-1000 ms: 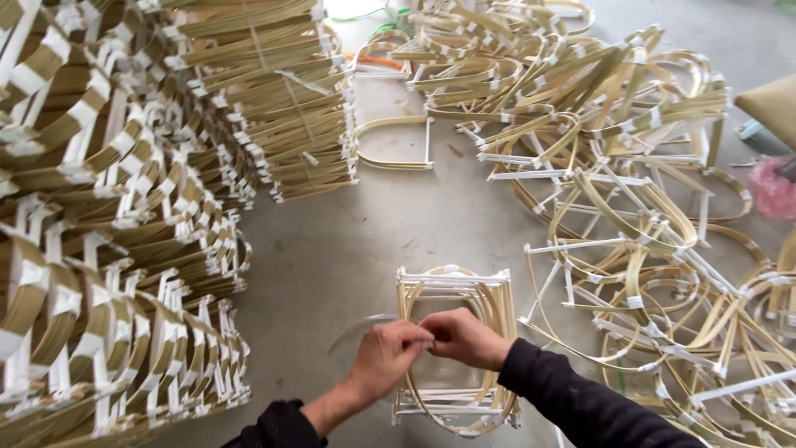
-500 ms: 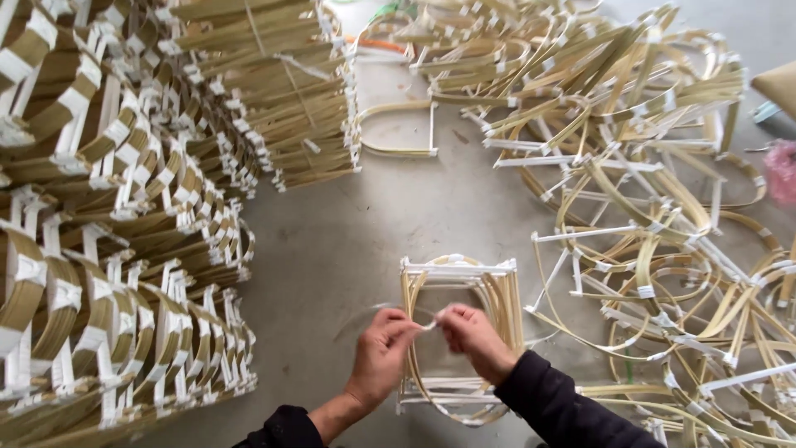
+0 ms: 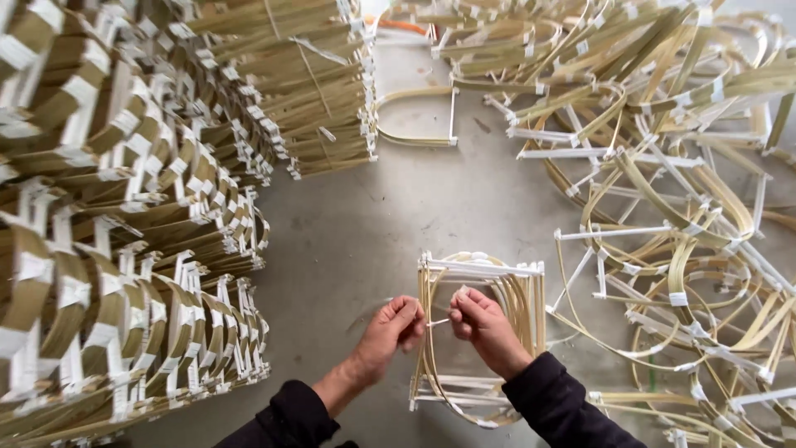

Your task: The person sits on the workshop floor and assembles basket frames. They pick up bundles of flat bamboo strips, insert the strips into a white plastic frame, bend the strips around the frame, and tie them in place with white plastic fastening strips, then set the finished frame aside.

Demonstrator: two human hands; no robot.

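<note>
— What was shifted since half a second ago?
— Both hands were drawn slightly apart; a thin white strip (image 3: 439, 322) is now stretched between them.
— How is it held?
— It is pinched by the left hand (image 3: 391, 330) and the right hand (image 3: 483, 325), fingertips pressed together, over a small stack of bamboo frames (image 3: 481, 332) at lower centre. Tall stacked frames (image 3: 124, 249) are seen at left, loose ones (image 3: 663, 166) at right.

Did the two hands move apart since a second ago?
Yes. The left hand and right hand separated over the small frame stack, a thin strip between them.
</note>
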